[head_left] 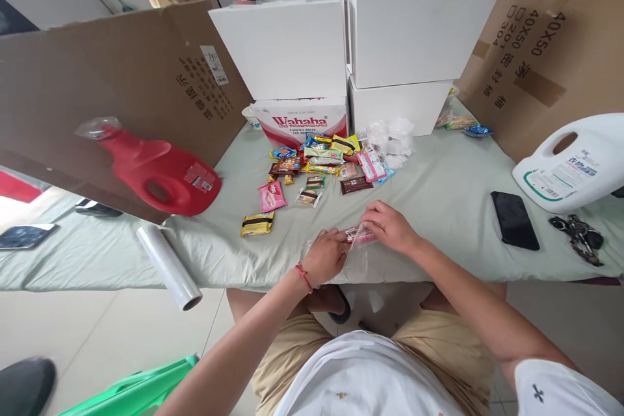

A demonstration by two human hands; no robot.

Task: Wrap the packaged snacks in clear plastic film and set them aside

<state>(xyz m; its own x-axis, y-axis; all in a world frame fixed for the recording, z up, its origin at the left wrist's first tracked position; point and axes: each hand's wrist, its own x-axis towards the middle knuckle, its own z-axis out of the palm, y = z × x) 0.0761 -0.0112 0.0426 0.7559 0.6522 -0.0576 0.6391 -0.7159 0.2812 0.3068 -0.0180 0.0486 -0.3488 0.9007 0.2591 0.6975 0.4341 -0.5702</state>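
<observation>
Near the table's front edge lies a small pink-and-red wrapped snack bar, with clear plastic film over and around it. My left hand, with a red bracelet at the wrist, grips the bar's left end and the film there. At the other end, my right hand pinches the film with thumb and fingers pressed together. Its fingertips partly cover the bar. Beyond both hands is a pile of packaged snacks. A dark brown packet, a pink packet and a yellow packet lie closest on this side.
White boxes and a Wahaha carton stand behind the snacks, beside bundled clear plastic. A red jug and film roll are left. A white detergent jug, phone and keys are right.
</observation>
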